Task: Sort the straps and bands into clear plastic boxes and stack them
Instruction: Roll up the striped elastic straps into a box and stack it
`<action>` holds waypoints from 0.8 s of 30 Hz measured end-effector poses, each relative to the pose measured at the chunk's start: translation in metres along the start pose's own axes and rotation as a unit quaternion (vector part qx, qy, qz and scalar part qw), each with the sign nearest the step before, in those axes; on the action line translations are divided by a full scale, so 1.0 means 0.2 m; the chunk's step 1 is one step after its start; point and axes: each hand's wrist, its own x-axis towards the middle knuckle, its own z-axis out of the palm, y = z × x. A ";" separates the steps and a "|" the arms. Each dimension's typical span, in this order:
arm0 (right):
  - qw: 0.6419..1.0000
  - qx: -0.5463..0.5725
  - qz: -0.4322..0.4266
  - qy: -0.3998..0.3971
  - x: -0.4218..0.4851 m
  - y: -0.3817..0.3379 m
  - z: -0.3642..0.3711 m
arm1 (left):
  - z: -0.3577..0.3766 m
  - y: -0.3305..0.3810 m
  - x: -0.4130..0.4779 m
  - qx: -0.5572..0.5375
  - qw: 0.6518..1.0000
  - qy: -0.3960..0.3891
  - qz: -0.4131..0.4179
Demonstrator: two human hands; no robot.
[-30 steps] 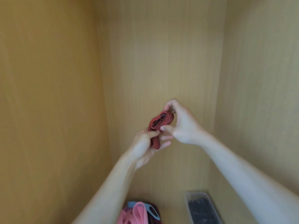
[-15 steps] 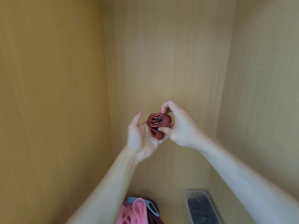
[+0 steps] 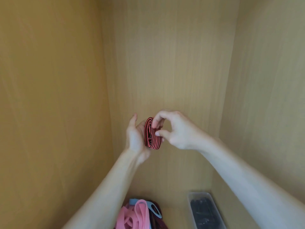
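A red-and-black striped strap (image 3: 152, 136), folded into a flat coil, is held up in front of the back panel. My left hand (image 3: 136, 138) cups it from the left, thumb raised, the coil against its palm and fingers. My right hand (image 3: 177, 129) pinches the coil's right side between thumb and fingertips. At the bottom lies a pile of pink bands (image 3: 135, 215) with a blue band (image 3: 154, 208) and a dark red strap (image 3: 156, 222). A clear plastic box (image 3: 192, 197) at the lower right holds black straps (image 3: 203, 210).
Wooden cabinet walls close in on the left (image 3: 49, 113), back (image 3: 173, 71) and right (image 3: 267, 96). The shelf floor shows between the band pile and the clear box.
The strap has been folded tighter into a compact coil and turned upright. My left hand went from gripping its lower end to cupping it against the palm; my right hand keeps pinching it.
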 end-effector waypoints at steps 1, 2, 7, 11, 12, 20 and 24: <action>1.000 -0.008 0.006 0.005 0.00 0.00 0.01 | 0.00 0.00 0.00 0.024 1.000 0.000 0.003; 0.999 -0.033 0.012 0.010 0.00 0.00 0.01 | -0.01 0.00 -0.01 0.043 0.999 -0.003 0.002; 0.993 -0.084 0.065 -0.041 0.00 -0.01 -0.02 | -0.01 0.02 -0.02 0.106 0.993 -0.061 0.004; 0.996 -0.064 0.043 -0.046 0.00 -0.02 -0.02 | -0.02 0.04 -0.02 0.122 0.990 -0.076 0.001; 0.996 -0.066 0.037 -0.045 -0.01 -0.02 -0.02 | -0.03 0.04 -0.01 0.129 0.989 -0.069 -0.004; 0.995 0.052 0.064 0.064 -0.19 0.05 -0.02 | 0.01 0.00 -0.07 0.162 0.983 -0.087 -0.020; 0.985 0.093 0.092 0.113 -0.34 0.14 0.02 | -0.05 -0.13 -0.15 0.188 0.979 -0.074 0.027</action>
